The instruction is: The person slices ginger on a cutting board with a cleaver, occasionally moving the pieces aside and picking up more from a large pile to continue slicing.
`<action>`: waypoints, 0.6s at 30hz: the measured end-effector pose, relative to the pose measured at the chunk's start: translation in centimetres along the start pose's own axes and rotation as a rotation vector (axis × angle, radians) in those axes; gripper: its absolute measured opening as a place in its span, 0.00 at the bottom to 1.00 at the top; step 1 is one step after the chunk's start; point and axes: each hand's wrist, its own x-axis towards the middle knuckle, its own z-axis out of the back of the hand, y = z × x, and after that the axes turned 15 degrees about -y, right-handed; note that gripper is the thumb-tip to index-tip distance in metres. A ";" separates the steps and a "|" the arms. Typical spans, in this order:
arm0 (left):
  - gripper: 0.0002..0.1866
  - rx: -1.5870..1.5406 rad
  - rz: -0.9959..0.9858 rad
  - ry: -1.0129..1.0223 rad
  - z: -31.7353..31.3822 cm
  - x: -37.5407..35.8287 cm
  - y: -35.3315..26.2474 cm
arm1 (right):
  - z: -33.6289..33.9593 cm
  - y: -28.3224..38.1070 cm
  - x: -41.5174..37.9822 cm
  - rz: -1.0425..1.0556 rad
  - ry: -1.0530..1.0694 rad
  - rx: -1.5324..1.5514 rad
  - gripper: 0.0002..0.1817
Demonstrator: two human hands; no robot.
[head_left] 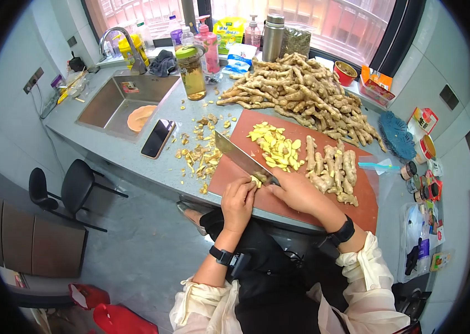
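A wide cleaver (240,156) is held in my right hand (296,190), its blade slanting up to the left over the reddish-brown cutting board (235,186). Beside the blade, the bent fingers of my left hand (239,201) press on a small ginger piece (256,181) near the board's front edge. Yellow ginger slices (275,146) lie heaped behind the cleaver. Several whole ginger roots (332,167) rest on the board's right part. A large pile of ginger (307,94) stands behind the board. Peelings and scraps (195,153) are scattered on its left.
On the counter, a phone (158,138) lies left of the scraps, near a sink (121,106) holding a pinkish bowl (141,118). A jar of tea (191,75) and a steel thermos (273,38) stand behind. A blue dish (397,135) and small jars (408,170) are at right.
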 end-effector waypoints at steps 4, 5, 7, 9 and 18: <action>0.10 0.003 -0.013 0.014 0.0 0.0 0.0 | 1.6 -0.3 -1.1 0.015 0.006 -0.039 0.20; 0.09 0.004 -0.008 0.013 0.0 0.0 -0.1 | 1.9 -0.3 -1.4 0.020 -0.014 -0.018 0.20; 0.08 0.002 -0.001 0.015 0.1 -0.1 -0.1 | 2.6 -0.1 -2.0 0.022 -0.033 0.003 0.20; 0.08 0.004 0.007 0.018 0.1 -0.1 -0.1 | 3.3 0.2 -2.3 0.012 -0.007 -0.019 0.23; 0.08 -0.010 0.009 0.007 0.0 -0.1 0.1 | 3.9 0.8 -2.4 -0.023 0.064 -0.061 0.23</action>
